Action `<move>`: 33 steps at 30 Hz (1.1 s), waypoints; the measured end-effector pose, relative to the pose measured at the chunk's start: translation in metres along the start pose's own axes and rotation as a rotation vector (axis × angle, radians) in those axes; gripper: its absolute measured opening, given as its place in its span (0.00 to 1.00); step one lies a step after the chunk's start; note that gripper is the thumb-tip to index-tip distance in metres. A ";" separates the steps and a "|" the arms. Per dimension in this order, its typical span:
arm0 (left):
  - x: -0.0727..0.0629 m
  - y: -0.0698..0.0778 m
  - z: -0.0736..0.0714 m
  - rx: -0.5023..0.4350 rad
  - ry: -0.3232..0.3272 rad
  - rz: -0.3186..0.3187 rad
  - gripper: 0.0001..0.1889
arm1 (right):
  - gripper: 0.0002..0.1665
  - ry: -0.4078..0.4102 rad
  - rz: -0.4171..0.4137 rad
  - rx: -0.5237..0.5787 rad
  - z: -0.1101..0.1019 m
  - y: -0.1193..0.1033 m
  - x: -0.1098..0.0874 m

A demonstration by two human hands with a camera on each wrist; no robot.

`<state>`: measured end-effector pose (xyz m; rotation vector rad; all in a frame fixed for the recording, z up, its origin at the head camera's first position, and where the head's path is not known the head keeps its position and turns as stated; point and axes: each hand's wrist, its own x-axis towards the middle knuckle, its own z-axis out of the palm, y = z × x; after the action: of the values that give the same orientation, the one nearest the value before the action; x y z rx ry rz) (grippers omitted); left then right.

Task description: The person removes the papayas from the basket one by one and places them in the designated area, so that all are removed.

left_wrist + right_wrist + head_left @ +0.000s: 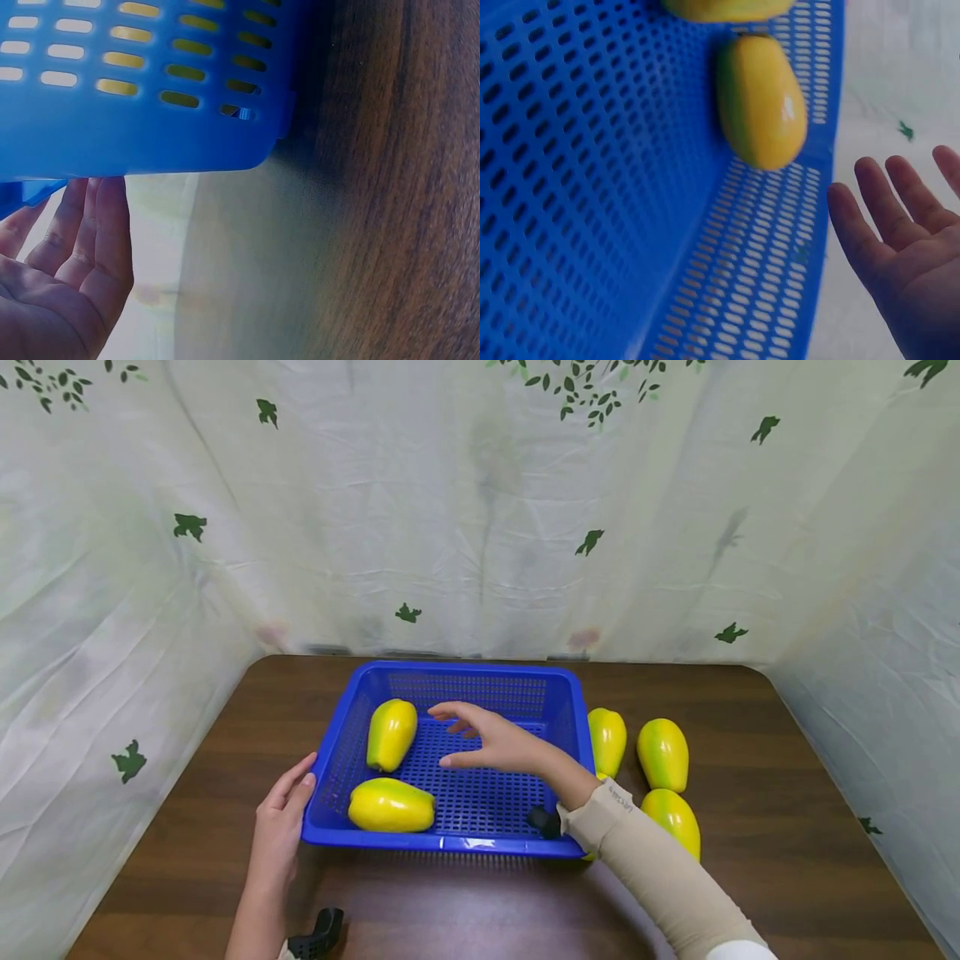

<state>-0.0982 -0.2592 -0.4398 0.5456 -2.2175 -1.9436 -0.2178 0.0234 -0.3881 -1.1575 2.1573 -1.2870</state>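
A blue perforated plastic basket point(480, 842) stands on the table. Inside it, one yellow-green papaya point(392, 735) lies toward the back left and another papaya point(391, 805) at the front left. My right hand point(498, 742) hovers above the basket, its fingers spread and thumb apart, holding nothing; the right wrist view also shows the hand point(911, 247) with a bare palm. At the basket's left side, my left hand point(281, 822) touches the rim with fairly straight fingers point(109, 232). The left wrist view shows the basket wall point(135, 142) against those fingertips.
Right of the basket, several more papayas lie on the brown wooden table point(780, 827): one papaya point(607, 742) beside the basket wall, another papaya point(663, 754) farther right and a papaya point(672, 818) partly behind my right sleeve. A pale leaf-printed curtain point(480, 527) surrounds the table.
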 end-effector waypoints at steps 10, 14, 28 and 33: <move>0.000 0.000 -0.001 -0.042 -0.008 -0.002 0.26 | 0.40 -0.142 0.055 -0.028 0.018 0.003 0.021; -0.001 0.000 -0.001 -0.041 -0.005 0.003 0.26 | 0.40 -0.199 0.061 -0.042 0.024 0.005 0.028; -0.001 0.001 -0.001 0.001 -0.004 -0.008 0.27 | 0.41 -0.369 0.108 -0.087 0.042 0.009 0.046; 0.000 0.002 0.000 0.016 -0.002 -0.010 0.27 | 0.40 -0.424 0.153 -0.101 0.049 0.007 0.048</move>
<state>-0.0981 -0.2591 -0.4378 0.5577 -2.2371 -1.9338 -0.2169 -0.0400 -0.4154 -1.1555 1.9642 -0.7900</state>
